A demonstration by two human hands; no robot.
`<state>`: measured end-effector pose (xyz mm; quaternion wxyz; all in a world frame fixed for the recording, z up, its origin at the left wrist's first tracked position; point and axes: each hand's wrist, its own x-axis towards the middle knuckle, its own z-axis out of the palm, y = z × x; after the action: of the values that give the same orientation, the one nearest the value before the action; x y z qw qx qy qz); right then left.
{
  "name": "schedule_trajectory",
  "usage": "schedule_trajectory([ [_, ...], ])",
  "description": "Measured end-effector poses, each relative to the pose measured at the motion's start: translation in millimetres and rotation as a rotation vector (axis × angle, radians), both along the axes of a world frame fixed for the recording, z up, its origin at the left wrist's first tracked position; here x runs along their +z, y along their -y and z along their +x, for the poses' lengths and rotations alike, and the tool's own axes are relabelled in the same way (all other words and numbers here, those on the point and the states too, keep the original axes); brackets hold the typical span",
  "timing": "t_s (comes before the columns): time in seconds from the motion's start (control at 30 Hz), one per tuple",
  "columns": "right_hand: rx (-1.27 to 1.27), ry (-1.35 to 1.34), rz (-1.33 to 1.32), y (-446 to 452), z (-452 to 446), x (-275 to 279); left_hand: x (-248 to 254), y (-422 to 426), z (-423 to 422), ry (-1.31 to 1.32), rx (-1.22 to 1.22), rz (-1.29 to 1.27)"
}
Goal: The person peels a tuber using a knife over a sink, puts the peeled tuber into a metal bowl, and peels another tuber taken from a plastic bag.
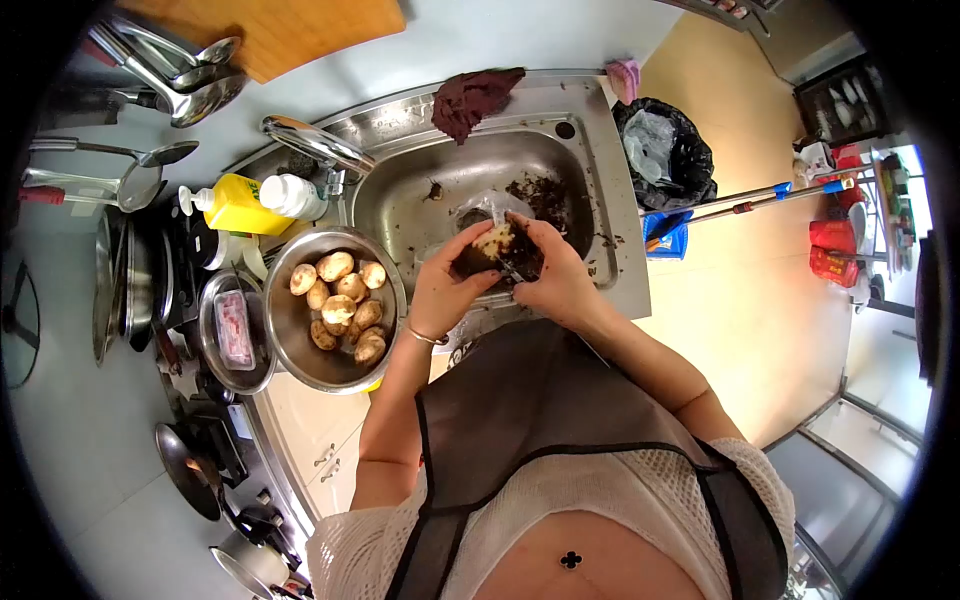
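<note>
Over the sink (400,215), my left hand (452,290) and my right hand (562,272) are both closed around a pale lump with dark, soil-like matter (495,240). My fingers partly hide it, so its exact kind is unclear. Clear plastic (485,205) shows just beyond it. Dark crumbs (545,200) lie scattered on the sink floor. Left of my left hand stands a steel bowl (285,345) holding several round, brown-and-cream pieces (338,308), which look like potatoes or mushrooms.
A smaller steel bowl (215,365) holds a packet of red meat-like pieces (234,330). Near the faucet (315,145) stand a yellow pump bottle (240,205) and a white bottle (293,197). A maroon cloth (475,100) hangs over the sink edge. A black-lined bin (690,165) is at right.
</note>
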<state>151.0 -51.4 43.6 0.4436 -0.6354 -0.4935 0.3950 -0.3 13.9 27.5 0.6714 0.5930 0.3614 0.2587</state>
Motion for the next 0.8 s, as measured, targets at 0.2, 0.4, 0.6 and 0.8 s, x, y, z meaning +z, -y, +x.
schedule_trajectory([
  [0.2,0.102,-0.501,-0.26,-5,17,-11,2,-9,-12,-0.042,-0.102,0.11],
  [0.4,-0.015,-0.325,0.003,0,-1,-29,8,-3,-2,-0.176,-0.049,0.196],
  [0.6,0.088,-0.293,-0.117,-5,20,-16,9,-9,-9,-0.194,-0.113,0.298],
  [0.8,-0.008,-0.059,0.146,2,-4,-22,9,-9,-6,-0.279,-0.093,0.236],
])
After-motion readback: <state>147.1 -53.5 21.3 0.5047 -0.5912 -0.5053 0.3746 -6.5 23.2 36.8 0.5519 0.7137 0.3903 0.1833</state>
